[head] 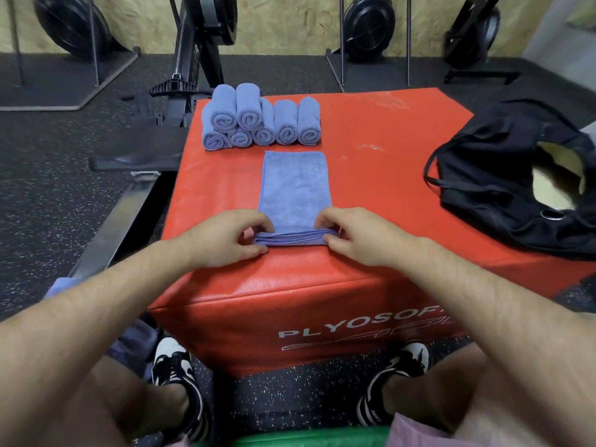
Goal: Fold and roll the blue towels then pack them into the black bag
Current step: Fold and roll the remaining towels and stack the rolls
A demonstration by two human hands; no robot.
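A blue towel [292, 185] folded into a long strip lies flat on the red plyo box [371, 175], running away from me. My left hand [225, 238] pinches the left corner of its near end and my right hand [358, 237] pinches the right corner, where the edge is lifted and turned over. Several rolled blue towels [261, 119] are stacked in two rows at the box's far left edge. The black bag [506, 175] lies open on the right side of the box, its pale lining showing.
More blue cloth [135, 343] lies low by my left leg. Rowing machines [193, 59] and fan wheels stand on the dark speckled floor behind the box. A metal rail [119, 221] runs along the box's left side. My feet sit under the box's front.
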